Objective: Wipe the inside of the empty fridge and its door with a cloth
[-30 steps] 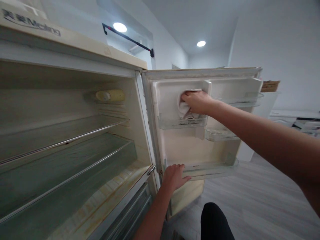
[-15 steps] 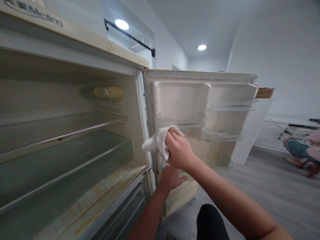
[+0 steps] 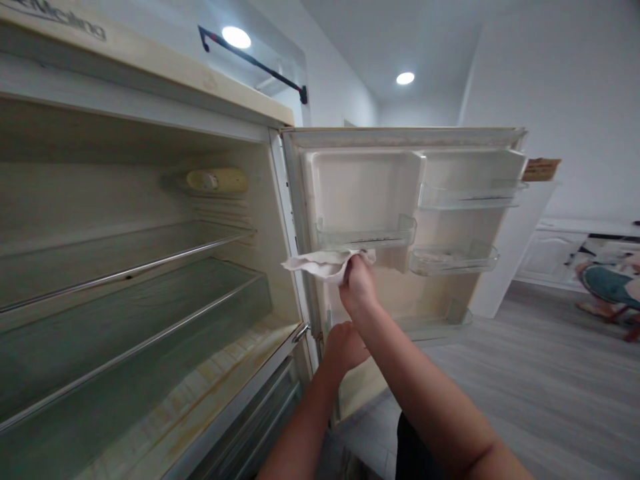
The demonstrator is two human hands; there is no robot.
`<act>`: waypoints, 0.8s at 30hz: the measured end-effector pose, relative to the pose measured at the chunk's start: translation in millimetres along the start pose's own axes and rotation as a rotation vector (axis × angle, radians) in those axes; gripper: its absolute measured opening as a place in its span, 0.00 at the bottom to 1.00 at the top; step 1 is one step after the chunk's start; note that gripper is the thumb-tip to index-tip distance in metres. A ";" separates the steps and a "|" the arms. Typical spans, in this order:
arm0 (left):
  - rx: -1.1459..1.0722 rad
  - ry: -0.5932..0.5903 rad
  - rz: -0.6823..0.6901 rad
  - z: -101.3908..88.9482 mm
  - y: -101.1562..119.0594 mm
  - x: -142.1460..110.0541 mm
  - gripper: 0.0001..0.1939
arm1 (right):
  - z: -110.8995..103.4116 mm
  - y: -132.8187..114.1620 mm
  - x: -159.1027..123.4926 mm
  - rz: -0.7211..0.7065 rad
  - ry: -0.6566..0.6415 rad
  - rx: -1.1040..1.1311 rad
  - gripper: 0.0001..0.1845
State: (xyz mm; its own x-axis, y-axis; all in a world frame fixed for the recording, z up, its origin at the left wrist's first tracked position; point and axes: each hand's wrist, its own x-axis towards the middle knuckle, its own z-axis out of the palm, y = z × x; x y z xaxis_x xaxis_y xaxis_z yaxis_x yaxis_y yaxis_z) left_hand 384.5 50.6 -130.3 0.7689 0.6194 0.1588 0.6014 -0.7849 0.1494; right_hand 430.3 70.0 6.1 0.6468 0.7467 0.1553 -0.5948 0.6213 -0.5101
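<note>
My right hand [image 3: 359,283] is closed on one end of a white cloth [image 3: 320,265], which stretches out to the left toward the hinge side of the open fridge door [image 3: 363,190]. The cloth hangs just below a clear door bin [image 3: 367,237]. Lower down, my left hand [image 3: 345,345] is closed in front of the door's lower part, near the bottom bin [image 3: 445,325]. Its fingertips are hidden, and I cannot make out what they hold. To the left stands the open fridge compartment, with a glass shelf [image 3: 125,252] inside.
Yellow-brown stains mark the fridge floor [image 3: 210,380]. A metal hinge piece [image 3: 301,333] sticks out at the compartment's lower corner. More clear bins [image 3: 453,259] line the door. A cardboard box [image 3: 541,169] and a chair [image 3: 607,287] are at the right.
The bunched cloth now spreads out flatter to the left. My right hand has turned and shifted slightly. My left thumb, stretched out before, no longer shows extended. The view has moved a little.
</note>
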 end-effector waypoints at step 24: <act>0.086 0.029 0.052 -4.0 2.0 -1.5 0.24 | -18.8 -74.4 -1.9 0.117 -0.072 0.029 0.11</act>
State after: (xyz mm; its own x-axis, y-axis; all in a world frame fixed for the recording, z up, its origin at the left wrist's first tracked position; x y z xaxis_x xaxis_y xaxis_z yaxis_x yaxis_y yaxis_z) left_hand 383.7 48.2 -126.3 0.7933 0.5775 0.1929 0.5786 -0.8136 0.0562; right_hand 482.3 18.0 27.9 0.5370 0.8289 0.1568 -0.6785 0.5348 -0.5036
